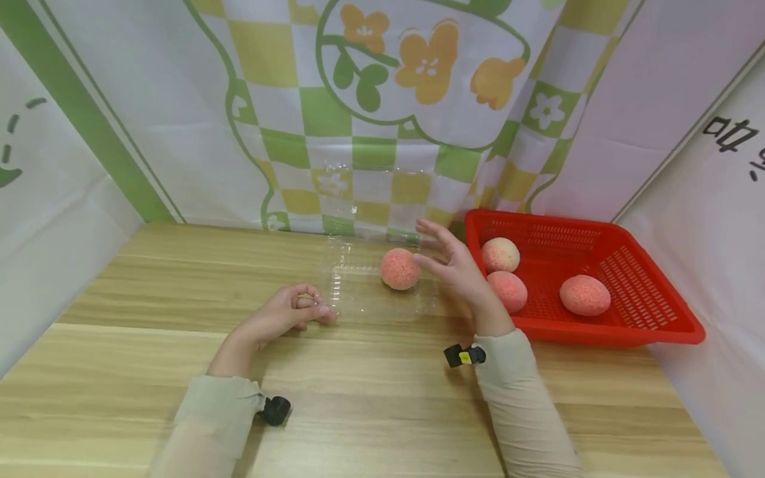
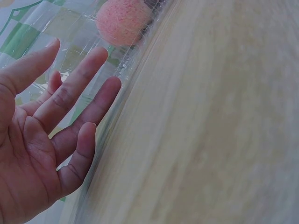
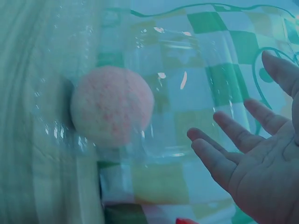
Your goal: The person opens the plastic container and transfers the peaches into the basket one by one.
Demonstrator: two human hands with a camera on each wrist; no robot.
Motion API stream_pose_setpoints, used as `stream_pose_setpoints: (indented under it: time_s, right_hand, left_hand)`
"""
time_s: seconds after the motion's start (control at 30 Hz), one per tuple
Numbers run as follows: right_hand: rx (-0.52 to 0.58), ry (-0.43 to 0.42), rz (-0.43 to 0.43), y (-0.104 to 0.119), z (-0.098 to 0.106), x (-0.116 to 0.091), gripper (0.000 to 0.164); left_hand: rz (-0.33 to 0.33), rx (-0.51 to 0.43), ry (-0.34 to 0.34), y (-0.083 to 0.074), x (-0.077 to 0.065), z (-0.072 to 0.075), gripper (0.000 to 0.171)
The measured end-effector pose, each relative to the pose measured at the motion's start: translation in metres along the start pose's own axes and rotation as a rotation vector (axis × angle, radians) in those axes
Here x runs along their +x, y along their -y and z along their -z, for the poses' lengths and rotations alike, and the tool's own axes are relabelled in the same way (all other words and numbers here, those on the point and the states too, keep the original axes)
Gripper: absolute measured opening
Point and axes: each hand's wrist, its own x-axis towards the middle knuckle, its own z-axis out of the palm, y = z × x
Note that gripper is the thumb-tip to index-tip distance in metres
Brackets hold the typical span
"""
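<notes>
A pink speckled ball [image 1: 400, 269] sits in a clear plastic clamshell box [image 1: 364, 292] whose see-through lid [image 1: 373, 192] stands raised at the back. My right hand [image 1: 457, 269] is just right of the ball, fingers spread and holding nothing. In the right wrist view, a gap separates those fingers from the ball [image 3: 112, 106]. At the box's front left corner is my left hand [image 1: 289, 309], its fingertips close to the edge. The left wrist view shows that hand [image 2: 51, 121] with loosely extended fingers and nothing in its palm.
A red plastic basket [image 1: 609, 335] stands on the right of the wooden table [image 1: 370, 411]. Inside are a pale ball [image 1: 501, 255] and two pink ones, one at the left [image 1: 508, 292] and one further right [image 1: 586, 295]. A checked curtain [image 1: 275, 99] hangs behind the box.
</notes>
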Motion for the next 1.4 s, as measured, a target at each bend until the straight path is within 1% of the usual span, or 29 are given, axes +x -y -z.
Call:
stream_pose_setpoints:
  time_s: [0.13,0.4,0.63,0.8,0.97,1.17,1.27,1.4]
  right_hand:
    - [0.023,-0.002,-0.035,-0.005,-0.007,0.001,0.064]
    - [-0.012,-0.042,-0.035,-0.019,-0.013,0.007,0.066]
    - [0.016,-0.075,-0.089,-0.028,-0.018,0.01,0.065]
    - [0.029,-0.055,-0.099,-0.033,-0.02,0.011,0.064]
    - [0.026,-0.032,-0.114,-0.033,-0.023,0.014,0.064]
    - [0.034,0.027,-0.146,-0.036,-0.03,0.019,0.062]
    - [0.026,0.051,-0.175,-0.038,-0.032,0.021,0.062]
    - [0.031,0.083,-0.19,-0.04,-0.034,0.024,0.063]
  left_hand:
    - [-0.003,-0.005,0.006,0.0,0.002,-0.001,0.026]
    - [0.025,0.019,0.001,-0.001,0.001,0.0,0.027]
    - [0.048,0.02,0.009,-0.005,0.002,0.003,0.026]
    - [0.048,0.029,0.021,-0.007,0.002,0.004,0.025]
    - [0.038,0.028,0.037,-0.007,0.004,0.006,0.025]
    - [0.025,0.035,0.044,-0.007,0.006,0.005,0.025]
    - [0.028,0.035,0.047,-0.007,0.007,0.004,0.024]
    - [0.039,0.033,0.044,-0.006,0.007,0.004,0.025]
